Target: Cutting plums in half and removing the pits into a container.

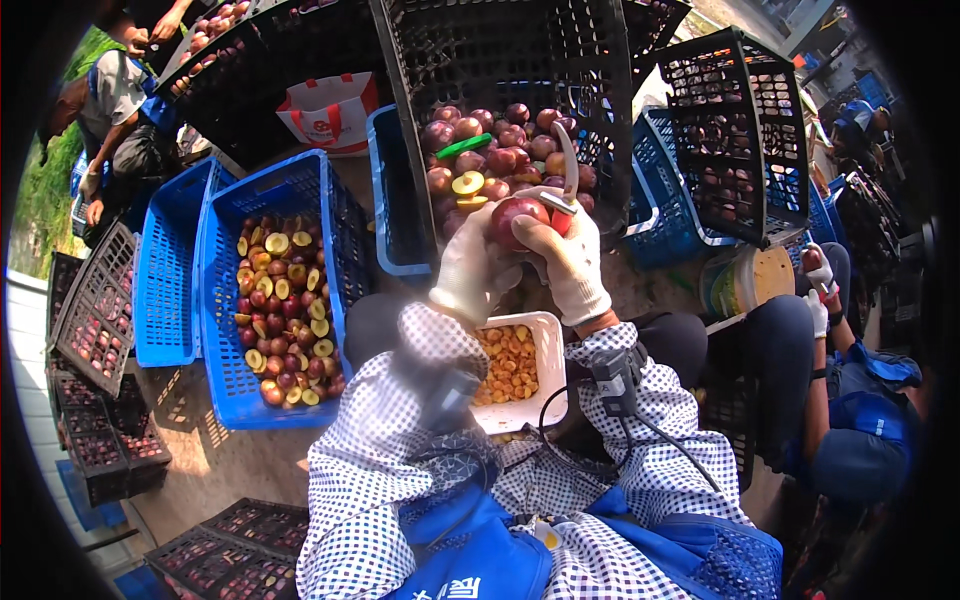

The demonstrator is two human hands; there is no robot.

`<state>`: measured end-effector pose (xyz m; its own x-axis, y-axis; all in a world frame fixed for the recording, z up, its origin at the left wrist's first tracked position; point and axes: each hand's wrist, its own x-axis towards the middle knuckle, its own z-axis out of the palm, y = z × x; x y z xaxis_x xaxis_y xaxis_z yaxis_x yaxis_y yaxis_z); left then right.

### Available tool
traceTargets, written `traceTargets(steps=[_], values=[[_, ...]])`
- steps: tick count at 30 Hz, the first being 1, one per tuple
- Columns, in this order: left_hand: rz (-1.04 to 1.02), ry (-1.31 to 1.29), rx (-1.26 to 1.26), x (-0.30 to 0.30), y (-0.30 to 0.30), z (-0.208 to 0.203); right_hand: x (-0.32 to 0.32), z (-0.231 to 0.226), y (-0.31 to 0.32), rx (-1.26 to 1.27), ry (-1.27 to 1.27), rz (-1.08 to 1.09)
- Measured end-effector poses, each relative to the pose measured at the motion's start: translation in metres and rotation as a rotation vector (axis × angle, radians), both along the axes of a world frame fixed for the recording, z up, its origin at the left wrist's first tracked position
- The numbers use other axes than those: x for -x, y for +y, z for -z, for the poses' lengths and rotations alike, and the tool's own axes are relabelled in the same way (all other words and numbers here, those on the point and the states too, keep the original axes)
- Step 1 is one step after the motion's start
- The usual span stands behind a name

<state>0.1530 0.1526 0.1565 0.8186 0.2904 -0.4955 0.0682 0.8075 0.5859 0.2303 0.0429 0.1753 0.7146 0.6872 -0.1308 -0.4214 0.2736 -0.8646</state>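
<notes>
Both my hands wear white gloves and meet in front of the black crate. My left hand (466,268) is closed round a dark red plum (512,218). My right hand (572,262) grips a small curved knife (571,168), its blade pointing up, and its bare thumb presses on the plum. Just beyond, whole plums (505,152) fill the bottom of the tilted black crate (420,190). Cut yellow plum halves (467,184) and a green tool-like piece (464,145) lie on them. Below my hands, a white tub (552,350) holds orange-brown pits or pieces (508,368).
Left of me, a blue basket (215,400) is full of halved plums (285,310), beside another blue basket (160,345). A red-and-white bag (325,115) stands behind. Black crates (740,140) and a bucket (765,275) stand right, near a gloved co-worker (850,390).
</notes>
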Motion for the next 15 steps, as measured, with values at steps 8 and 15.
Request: traceTargets(steps=[8, 15], values=[[-0.117, -0.382, -0.44, 0.005, -0.019, 0.001, 0.006, 0.014, -0.008, 0.054, -0.194, 0.083], [0.096, -0.191, 0.104, 0.012, -0.005, -0.008, 0.009, -0.006, -0.021, 0.09, -0.911, 0.067]])
